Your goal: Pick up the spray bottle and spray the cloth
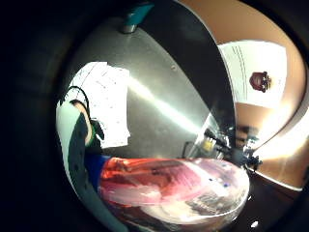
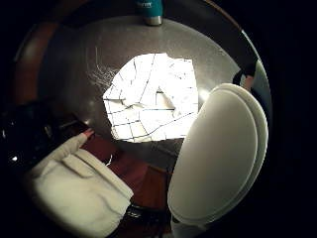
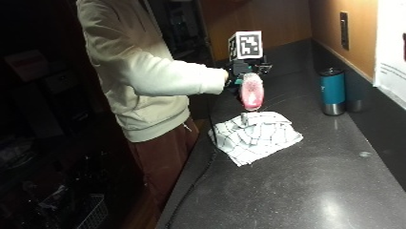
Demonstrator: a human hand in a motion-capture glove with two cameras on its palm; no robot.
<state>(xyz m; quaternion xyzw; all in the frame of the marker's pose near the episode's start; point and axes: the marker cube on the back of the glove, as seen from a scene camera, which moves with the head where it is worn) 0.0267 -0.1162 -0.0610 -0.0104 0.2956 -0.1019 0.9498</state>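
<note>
Centre of the outside frame: right hand [image 3: 236,75] grips pink spray bottle [image 3: 251,94] above checked white cloth [image 3: 255,135] on dark desk [image 3: 304,191]. Teal tumbler [image 3: 332,91] right of cloth.

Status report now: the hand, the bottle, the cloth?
Right hand grips spray bottle, raised above checked cloth. Cloth crumpled on counter. Teal tumbler stands apart, nothing blocking.

hand [image 3: 236,76] fingers hidden, spray bottle [image 3: 251,93] nozzle unclear

pink spray bottle [image 3: 251,94]; white cloth [image 3: 256,135] with black grid checks; teal tumbler [image 3: 332,91]; dark counter [image 3: 317,191].
</note>
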